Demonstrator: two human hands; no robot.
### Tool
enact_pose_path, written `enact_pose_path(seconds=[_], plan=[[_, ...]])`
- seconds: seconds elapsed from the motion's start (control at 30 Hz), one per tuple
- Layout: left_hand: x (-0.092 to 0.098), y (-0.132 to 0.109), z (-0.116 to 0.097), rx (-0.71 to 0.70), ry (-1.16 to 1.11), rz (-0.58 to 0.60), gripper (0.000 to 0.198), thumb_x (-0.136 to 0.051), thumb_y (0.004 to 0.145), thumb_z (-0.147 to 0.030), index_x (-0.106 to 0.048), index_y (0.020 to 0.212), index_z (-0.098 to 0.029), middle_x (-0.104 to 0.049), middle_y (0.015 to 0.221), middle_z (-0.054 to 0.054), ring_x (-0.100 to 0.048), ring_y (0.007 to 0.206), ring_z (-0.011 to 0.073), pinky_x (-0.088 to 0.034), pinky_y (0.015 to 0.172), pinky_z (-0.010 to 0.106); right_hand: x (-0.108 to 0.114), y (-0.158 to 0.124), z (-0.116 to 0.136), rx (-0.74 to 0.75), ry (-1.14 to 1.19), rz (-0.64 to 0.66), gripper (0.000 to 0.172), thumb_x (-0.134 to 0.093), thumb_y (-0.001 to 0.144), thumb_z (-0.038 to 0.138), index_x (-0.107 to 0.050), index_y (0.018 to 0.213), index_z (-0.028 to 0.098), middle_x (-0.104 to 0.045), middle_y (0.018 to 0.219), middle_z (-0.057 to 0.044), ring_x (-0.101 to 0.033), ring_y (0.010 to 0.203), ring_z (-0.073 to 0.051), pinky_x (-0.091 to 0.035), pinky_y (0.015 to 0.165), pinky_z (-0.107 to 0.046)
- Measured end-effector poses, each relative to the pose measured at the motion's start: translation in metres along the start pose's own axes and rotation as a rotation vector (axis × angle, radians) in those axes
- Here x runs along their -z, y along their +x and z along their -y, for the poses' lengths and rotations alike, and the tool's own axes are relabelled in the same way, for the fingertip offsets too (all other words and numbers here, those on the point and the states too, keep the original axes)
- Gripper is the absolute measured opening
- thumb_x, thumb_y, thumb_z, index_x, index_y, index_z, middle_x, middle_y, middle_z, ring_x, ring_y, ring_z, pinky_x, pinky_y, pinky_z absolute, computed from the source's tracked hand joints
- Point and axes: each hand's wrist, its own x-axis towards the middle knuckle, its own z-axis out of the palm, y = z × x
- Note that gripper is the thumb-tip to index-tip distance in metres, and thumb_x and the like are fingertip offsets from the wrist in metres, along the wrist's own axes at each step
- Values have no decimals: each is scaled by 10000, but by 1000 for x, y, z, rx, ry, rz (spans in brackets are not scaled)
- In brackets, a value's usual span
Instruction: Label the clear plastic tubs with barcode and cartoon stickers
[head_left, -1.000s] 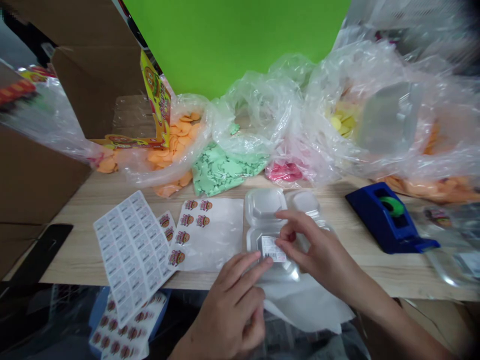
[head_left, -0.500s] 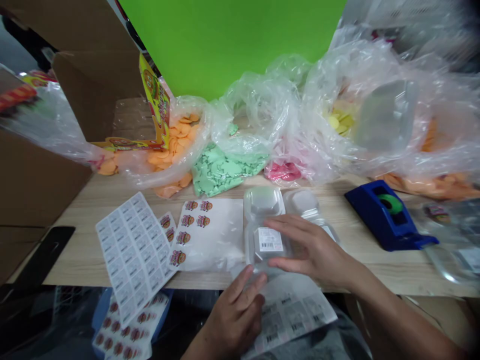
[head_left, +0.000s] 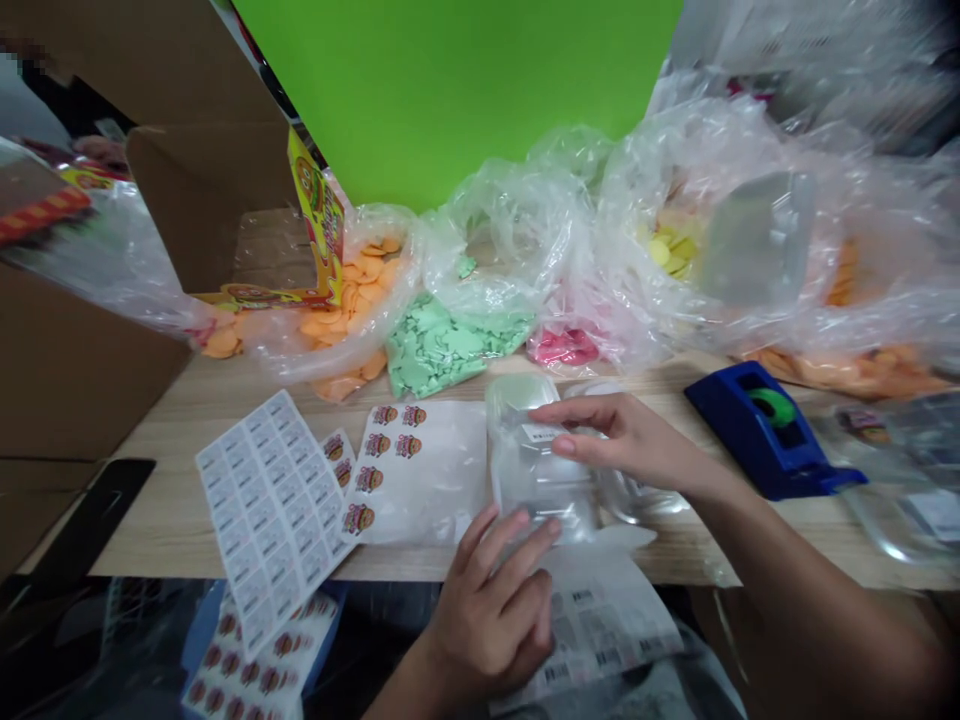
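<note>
At left on the tabletop [head_left: 172, 430] lies a barcode sheet [head_left: 274, 500], then a logo sticker sheet [head_left: 435, 480]. Right of these sits the clear plastic container [head_left: 536, 485]. The left hand [head_left: 495, 605] is at its near edge, fingers spread apart. The right hand [head_left: 630, 440] reaches over its far part, thumb and fingers near the label [head_left: 541, 433]; whether they grip, I cannot tell. Farther right stands a blue tape dispenser [head_left: 761, 440].

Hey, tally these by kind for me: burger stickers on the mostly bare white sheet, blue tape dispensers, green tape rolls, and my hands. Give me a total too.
Burger stickers: 6
Tape dispenser: 1
Green tape: 1
Your left hand and right hand: 2
Total: 10
</note>
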Motion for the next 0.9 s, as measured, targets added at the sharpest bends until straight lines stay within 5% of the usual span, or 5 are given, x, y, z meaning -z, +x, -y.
enact_pose_path(seconds=[0.2,0.53,0.67,0.8,0.9], plan=[[-5,25,3,12,-65,192,132,-479,745,-102,-590,734,-172,-573,1274,32,-432,1225,238,-213,1086,485,2,-2,8,-49,34,-3,448,-656,724,485,-668,1061,192,-695,909,-43,-632,820,-195,-500,715,-324],[1,28,1,73,-110,225,146,-470,757,-80,-585,753,-170,-612,1212,44,-451,1194,208,-190,1087,452,8,-4,7,-54,111,6,455,-653,731,469,-642,1091,192,-692,950,-48,-637,839,-191,-508,738,-336],[0,34,-1,152,-112,196,115,-507,744,-111,-607,758,-166,-627,1113,85,-475,1124,259,-278,1005,511,-7,-11,14,143,-191,37,532,-623,760,480,-585,1186,162,-611,1109,-104,-550,1026,-230,-431,902,-401],[-6,40,-2,126,-135,176,364,-533,718,-144,-592,1076,-174,-558,1188,125,-459,1133,300,-292,979,593,-23,-16,15,321,-458,100,822,-697,653,537,-444,1322,130,-516,1193,-160,-447,1120,-276,-386,946,-453],[-6,42,1,119,-135,209,303,-531,711,-134,-621,994,-192,-560,1202,117,-398,1221,334,-258,998,648,-11,-10,20,291,-368,88,672,-701,688,427,-497,1281,184,-564,1161,-118,-507,1081,-250,-430,916,-418]])
